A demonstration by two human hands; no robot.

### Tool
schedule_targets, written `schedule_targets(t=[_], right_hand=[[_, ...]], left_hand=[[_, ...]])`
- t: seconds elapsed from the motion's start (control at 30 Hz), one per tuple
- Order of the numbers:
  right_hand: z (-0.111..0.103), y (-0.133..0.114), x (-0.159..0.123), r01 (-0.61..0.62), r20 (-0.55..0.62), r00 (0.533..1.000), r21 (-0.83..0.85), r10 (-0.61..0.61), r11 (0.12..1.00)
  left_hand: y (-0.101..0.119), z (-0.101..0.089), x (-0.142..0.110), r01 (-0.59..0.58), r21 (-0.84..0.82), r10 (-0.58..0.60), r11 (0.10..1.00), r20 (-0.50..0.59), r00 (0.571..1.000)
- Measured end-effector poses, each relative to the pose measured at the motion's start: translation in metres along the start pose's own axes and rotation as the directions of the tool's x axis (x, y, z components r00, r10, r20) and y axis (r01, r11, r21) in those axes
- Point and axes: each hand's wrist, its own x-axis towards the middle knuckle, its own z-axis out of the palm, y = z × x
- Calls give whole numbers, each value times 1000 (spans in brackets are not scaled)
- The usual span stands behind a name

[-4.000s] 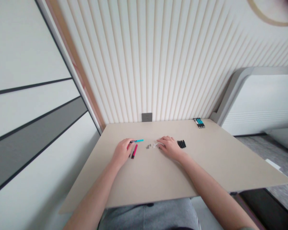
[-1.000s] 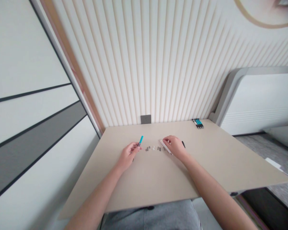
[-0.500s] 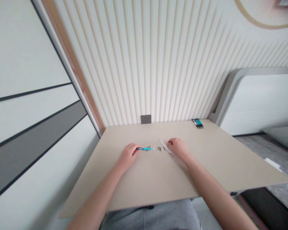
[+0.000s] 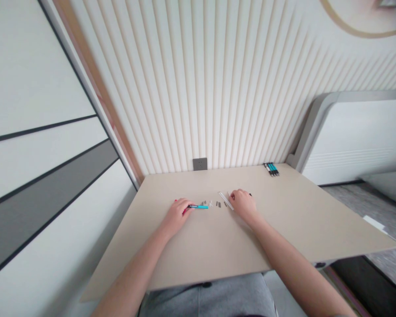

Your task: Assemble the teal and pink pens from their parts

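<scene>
Left hand [image 4: 178, 213]: low over the table [image 4: 185, 264], fingers bent and drawn together, with the blue pen [image 4: 203, 207] pinched near its dark end, its blue end pointing right. Partly hidden under the same hand: red parts [image 4: 184, 211], contact with the palm not discernible.

Right hand [image 4: 244, 203]: back upward, fingers curled inward and close together, just beside the white rods [image 4: 226, 200]. Grip on a rod: cannot tell, fingertips partly hidden. Just beyond the knuckles: a black piece [image 4: 250, 194], mostly covered.

Between the hands, in a loose row from left to right: small gray parts [image 4: 203, 203], small white parts [image 4: 210, 204], small dark parts [image 4: 218, 204], then the slanted white rods.

At the far right of the table, near the wall: blue-and-black pens [image 4: 272, 169], side by side. On the wall, just above the table's rear edge: a dark socket [image 4: 199, 164].
</scene>
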Motion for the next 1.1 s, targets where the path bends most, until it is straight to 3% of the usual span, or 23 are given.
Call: schedule_targets(t=[0.3, 0.47, 0.67, 0.9, 1.0, 1.1], right_hand=[[10, 0, 4, 63, -115, 991, -14, -64, 998], [8, 1, 8, 120, -233, 970, 213, -69, 970], [14, -6, 7, 310, -356, 929, 608, -98, 731], [12, -18, 0, 325, -327, 943, 857, -66, 399], [10, -20, -3, 344, -341, 938, 875, -71, 341], [10, -22, -5, 353, -339, 935, 866, -105, 354]], left_hand=[[-6, 2, 0, -17, -4, 17, 1000, 20, 1000], [-9, 2, -1, -1, 7, 1, 1000, 24, 1000], [-5, 0, -2, 20, 5, -21, 1000, 26, 999], [-1, -2, -1, 37, -19, -38, 999, -49, 998], [0, -2, -1, 42, -16, -42, 999, -55, 998], [0, -2, -1, 47, -14, -48, 999, -62, 997]])
